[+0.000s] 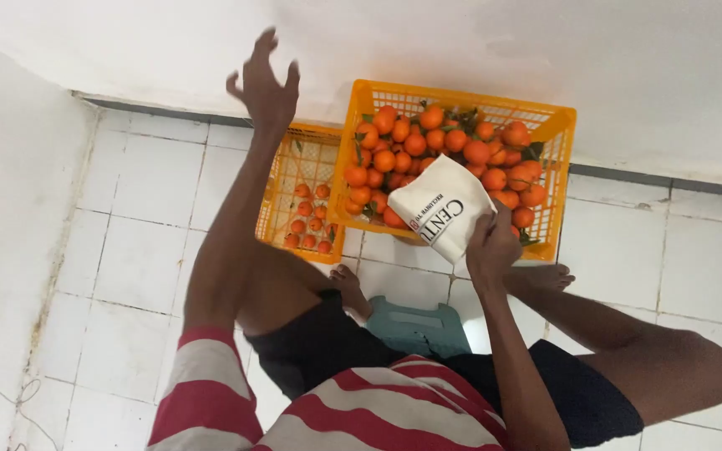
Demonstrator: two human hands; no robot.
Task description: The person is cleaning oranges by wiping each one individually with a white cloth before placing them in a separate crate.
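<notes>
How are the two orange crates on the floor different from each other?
The right crate is heaped full of oranges; the left crate holds only a few at its bottom. The right crate looks larger and stands higher, overlapping the left crate's edge. The right hand holds a white bag over the right crate; the left hand is raised, empty. Both are orange plastic lattice.

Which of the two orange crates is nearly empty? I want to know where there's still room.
The smaller crate on the left, below the raised left hand: only a few oranges lie at its bottom. The larger crate beside it is heaped full.
</notes>
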